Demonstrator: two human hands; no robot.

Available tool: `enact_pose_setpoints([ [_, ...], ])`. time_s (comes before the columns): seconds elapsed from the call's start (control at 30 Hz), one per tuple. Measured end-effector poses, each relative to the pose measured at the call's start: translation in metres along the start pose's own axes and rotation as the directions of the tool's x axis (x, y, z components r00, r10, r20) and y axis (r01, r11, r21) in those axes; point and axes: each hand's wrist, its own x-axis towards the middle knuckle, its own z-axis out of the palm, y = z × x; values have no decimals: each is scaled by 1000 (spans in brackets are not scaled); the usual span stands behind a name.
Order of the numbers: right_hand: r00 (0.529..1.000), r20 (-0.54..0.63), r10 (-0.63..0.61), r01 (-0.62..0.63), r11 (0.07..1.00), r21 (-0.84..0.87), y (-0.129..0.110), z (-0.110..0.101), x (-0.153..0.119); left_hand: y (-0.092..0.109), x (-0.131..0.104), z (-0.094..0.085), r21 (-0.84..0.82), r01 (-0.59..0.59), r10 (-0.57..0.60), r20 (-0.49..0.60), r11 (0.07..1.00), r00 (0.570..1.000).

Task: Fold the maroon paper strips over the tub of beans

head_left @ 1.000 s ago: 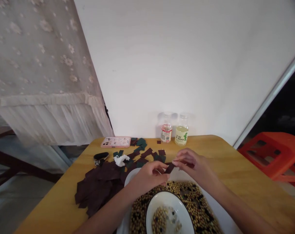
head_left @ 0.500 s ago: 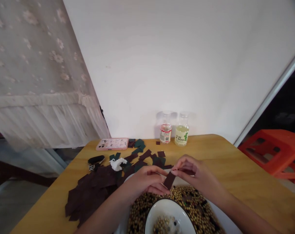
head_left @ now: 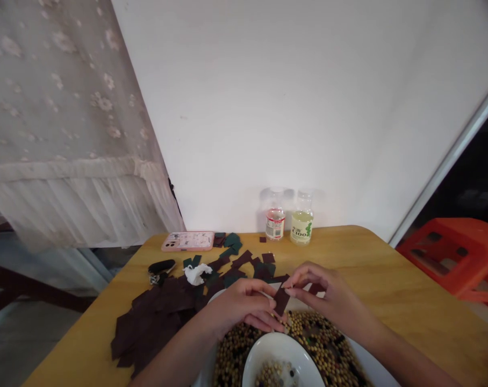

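A small dark maroon rectangular piece (head_left: 282,302), perhaps cloth or paper, is between my two hands over a tray of beads (head_left: 236,349). My right hand (head_left: 318,285) pinches its upper edge between thumb and fingertips. From the other side, my left hand (head_left: 248,306) grips it with the thumb at its edge, lower fingers partly curled beneath. Below them, a white bowl (head_left: 255,349) with a dark rim rests among the tan and black beads, with some beads inside. Left of my left arm lies a heap of similar maroon pieces (head_left: 155,322).
Dark green pieces (head_left: 232,242) and a crumpled white tissue (head_left: 196,274) lie behind the heap. A pink-cased phone (head_left: 187,241) and a black key holder (head_left: 162,266) are at the left. Two bottles, one red-labelled (head_left: 275,226), one green-labelled (head_left: 301,226), stand against the wall. An orange stool (head_left: 449,258) is right.
The view has shifted slightly, so things sit a little lower and to the right. Both hands stay on the maroon piece, whose tilt has changed slightly.
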Motion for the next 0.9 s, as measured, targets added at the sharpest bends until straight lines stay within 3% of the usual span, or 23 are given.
enact_pose_setpoints([
  [0.37,995,94,-41,47,997,-58,-8,2,-3,-1,3,-1,-40,-23,23,-7,999,1000],
  [0.9,996,47,-69,66,996,58,-1,2,-1,-1,2,-1,-52,-63,63,5,997,998],
])
